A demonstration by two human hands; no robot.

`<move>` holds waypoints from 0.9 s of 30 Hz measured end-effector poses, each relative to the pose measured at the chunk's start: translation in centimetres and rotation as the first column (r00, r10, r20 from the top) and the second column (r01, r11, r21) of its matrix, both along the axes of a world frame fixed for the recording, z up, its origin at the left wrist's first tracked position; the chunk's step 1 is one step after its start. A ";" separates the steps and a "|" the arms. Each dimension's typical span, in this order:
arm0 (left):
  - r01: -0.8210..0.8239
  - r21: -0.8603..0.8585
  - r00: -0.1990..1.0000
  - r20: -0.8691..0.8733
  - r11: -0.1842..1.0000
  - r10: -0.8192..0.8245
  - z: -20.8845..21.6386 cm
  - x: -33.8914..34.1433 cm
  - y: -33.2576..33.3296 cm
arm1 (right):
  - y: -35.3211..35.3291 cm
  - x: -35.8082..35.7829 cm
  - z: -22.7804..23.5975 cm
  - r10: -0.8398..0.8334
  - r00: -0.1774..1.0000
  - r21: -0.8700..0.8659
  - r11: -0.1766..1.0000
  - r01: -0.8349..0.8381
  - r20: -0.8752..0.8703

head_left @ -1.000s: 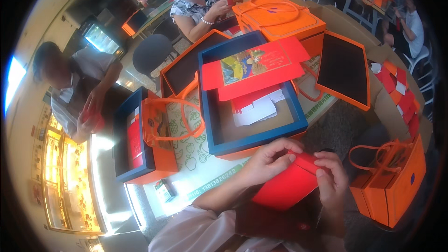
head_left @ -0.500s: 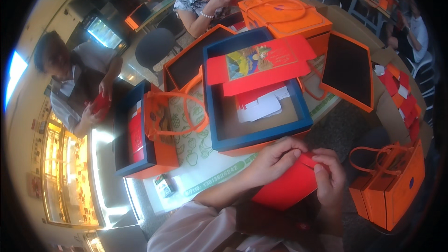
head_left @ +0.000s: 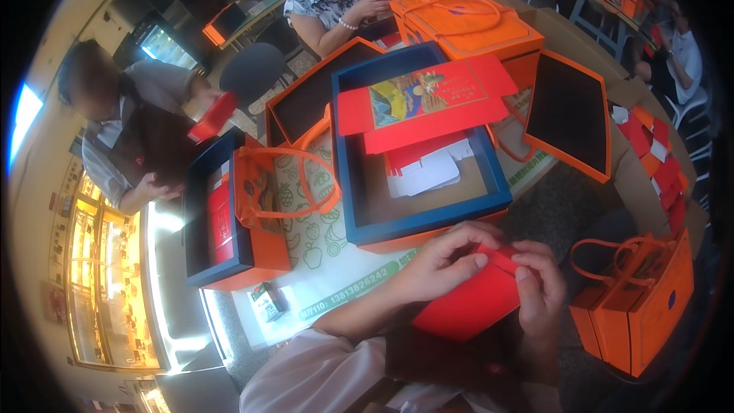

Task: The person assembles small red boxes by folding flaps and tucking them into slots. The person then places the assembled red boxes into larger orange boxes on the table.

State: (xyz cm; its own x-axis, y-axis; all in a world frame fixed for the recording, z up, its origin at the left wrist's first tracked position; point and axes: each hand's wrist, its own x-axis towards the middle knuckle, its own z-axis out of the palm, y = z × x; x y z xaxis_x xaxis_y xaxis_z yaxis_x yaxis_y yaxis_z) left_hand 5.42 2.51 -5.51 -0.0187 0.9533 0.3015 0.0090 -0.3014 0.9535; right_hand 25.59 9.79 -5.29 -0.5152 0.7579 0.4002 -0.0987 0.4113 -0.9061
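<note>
A red cardboard box (head_left: 472,304) is held close to my body, near the table's front edge. My left hand (head_left: 447,264) grips its upper edge, fingers and thumb pinching the card. On the other side my right hand (head_left: 541,283) has thumb and fingers bent around the end flaps. Just beyond stands a large orange gift box with a dark blue inner rim (head_left: 428,220). Across it lies a flattened red carton (head_left: 440,99) with a colourful printed picture, above white card pieces (head_left: 428,176).
A second blue-rimmed box (head_left: 229,269) with orange handles stands left, beside a small pack (head_left: 267,303). An orange handled box (head_left: 638,310) is at right. Dark-lined orange trays (head_left: 569,115) lie beyond. Two co-workers handle red boxes (head_left: 214,116) across the table.
My hands stay nearly in place on the red box. The co-worker at left has raised a red box in one hand, the other hand now apart. The far co-worker's carton has shifted right.
</note>
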 end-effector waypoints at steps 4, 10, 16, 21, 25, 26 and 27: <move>-0.002 -0.015 1.000 0.017 1.000 0.002 -0.4 -0.1 0.0 | 0.2 -0.1 0.1 0.000 1.000 0.032 0.999 0.000 0.011; -0.032 -0.055 0.999 0.038 0.998 0.034 -0.4 0.2 0.0 | 0.4 -0.1 0.0 -0.010 1.000 0.041 0.999 0.009 0.008; -0.057 -0.113 0.996 0.058 0.992 0.064 -0.4 0.2 0.1 | 0.7 -0.2 0.1 -0.001 1.000 0.056 0.998 0.001 -0.001; -0.091 -0.150 0.995 0.037 0.984 0.098 0.3 0.4 0.0 | 0.8 -0.2 0.2 0.001 1.000 0.101 0.995 -0.003 0.020; -0.179 -0.121 0.981 -0.098 0.976 0.168 0.6 0.8 -0.1 | 0.6 -0.3 0.0 0.012 1.000 0.085 0.996 -0.013 0.011; -0.207 -0.108 0.972 -0.137 0.972 0.191 0.8 0.9 -0.1 | 0.6 -0.3 -0.1 0.008 1.000 0.072 0.997 -0.008 0.009; -0.220 -0.105 0.965 -0.170 0.970 0.200 0.9 0.9 -0.1 | 0.5 -0.4 -0.1 0.003 1.000 0.060 0.998 -0.004 0.007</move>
